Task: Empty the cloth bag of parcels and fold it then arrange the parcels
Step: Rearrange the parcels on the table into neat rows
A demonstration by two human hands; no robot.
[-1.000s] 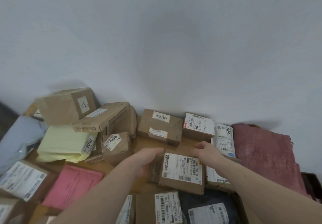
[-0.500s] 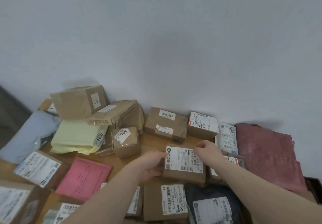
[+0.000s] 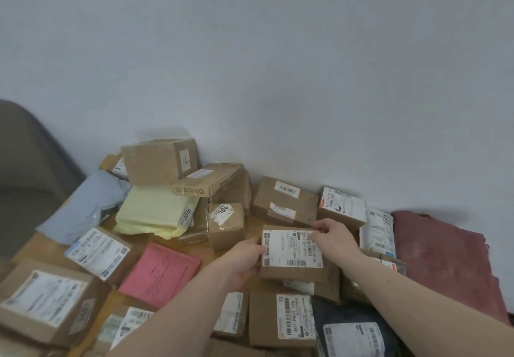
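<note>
Both hands hold one brown cardboard box with a large white shipping label on its top face. The left hand grips the left edge of this box, with the thumb on top beside the label. The right hand pinches the far right corner with curled fingers. The box sits above other parcels, and I cannot tell if it rests on them or is lifted a little.

The folded cloth bag (dark red, with a rough surface) lies at the right side against the wall, well apart from the held box. Between them stands a white soft parcel marked 2013.

Many parcels cover the wooden table. Behind the held box is a box with two barcode stickers, and just beside that a box with a white label. To the left lie a pink flat envelope, a pale yellow soft packet and a grey-blue mailer bag. A small box marked 004 stands near the yellow packet.
</note>
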